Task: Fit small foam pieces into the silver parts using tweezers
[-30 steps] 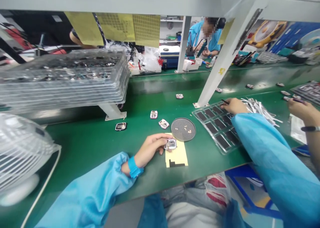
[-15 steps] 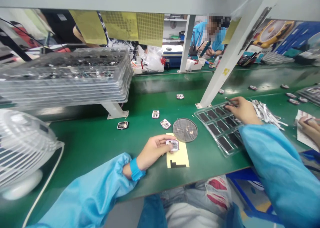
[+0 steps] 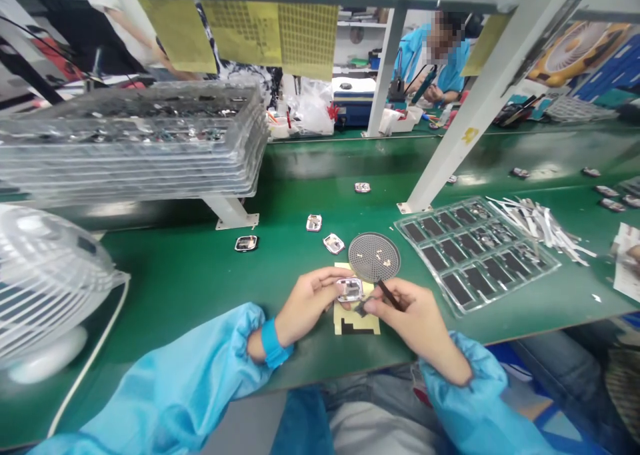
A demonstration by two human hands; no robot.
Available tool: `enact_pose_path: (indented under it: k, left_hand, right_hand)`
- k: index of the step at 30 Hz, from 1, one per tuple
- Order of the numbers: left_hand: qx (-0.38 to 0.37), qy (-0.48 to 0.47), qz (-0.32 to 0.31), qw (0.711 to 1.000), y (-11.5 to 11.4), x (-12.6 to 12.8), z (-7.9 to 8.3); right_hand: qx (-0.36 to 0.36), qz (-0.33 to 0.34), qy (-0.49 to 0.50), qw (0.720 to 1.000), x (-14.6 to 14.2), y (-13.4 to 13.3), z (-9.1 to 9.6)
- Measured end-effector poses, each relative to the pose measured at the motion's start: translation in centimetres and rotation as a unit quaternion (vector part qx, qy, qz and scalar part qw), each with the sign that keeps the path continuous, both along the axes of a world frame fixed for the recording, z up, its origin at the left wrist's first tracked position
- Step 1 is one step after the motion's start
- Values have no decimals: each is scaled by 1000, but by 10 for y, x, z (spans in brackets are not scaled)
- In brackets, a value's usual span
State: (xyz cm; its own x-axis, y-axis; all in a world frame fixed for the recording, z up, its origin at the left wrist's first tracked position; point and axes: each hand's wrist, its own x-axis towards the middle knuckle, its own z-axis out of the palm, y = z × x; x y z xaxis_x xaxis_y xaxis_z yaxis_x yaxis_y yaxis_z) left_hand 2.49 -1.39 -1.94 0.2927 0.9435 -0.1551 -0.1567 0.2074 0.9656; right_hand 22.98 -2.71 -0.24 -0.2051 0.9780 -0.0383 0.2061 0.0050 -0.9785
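Observation:
My left hand (image 3: 313,303) is closed round the edge of a small rounded-square device housing (image 3: 349,289) with a pale rim, its open inside facing up. Close against its lower right side, my right hand (image 3: 407,312) pinches a small dark part (image 3: 362,308) between thumb and fingertips. A slim dark tool (image 3: 390,295), perhaps tweezers, also sits in the right fingers. Whether the part touches the housing I cannot tell. Under both hands lies a yellow paper (image 3: 345,318) with a black strip on it. Behind them is a round grey perforated mat (image 3: 375,256) with tiny pale bits.
Several similar housings (image 3: 333,244) lie farther back. A clear tray (image 3: 450,302) of dark-faced parts sits right, beside white strips (image 3: 543,225). Left stand a white fan (image 3: 47,295) and stacked trays (image 3: 200,172). A slanted post (image 3: 450,135) rises behind. Co-workers sit beyond.
My right hand has left the clear tray and come left to the housing, now with a small dark part. My left hand keeps hold of the housing. The view has shifted slightly.

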Motion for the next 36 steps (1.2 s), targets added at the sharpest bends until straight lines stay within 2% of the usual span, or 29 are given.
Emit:
enact_pose_path:
  k: [6,11,21,30,36]
  left_hand:
    - [54,-21,-13,998,-5,-1,-3]
    - [102,40,-11,994,-9,0,-3]
    - [134,157,12,978,-10,-1,-7]
    - [126,154,11,980,-8,-2,-8]
    - [197,250,22,948,-10,-4,-1]
  right_hand:
    - [-52,-6,39,998,-10,3,-5]
    - [-47,-49,29,997,-17,2,-12]
    - [-50,-61,22,997,-18,5,-17]
    - [-54,-56,40,996,-18,6,-17]
    - [-71,-43,49,995,-19,8,-18]
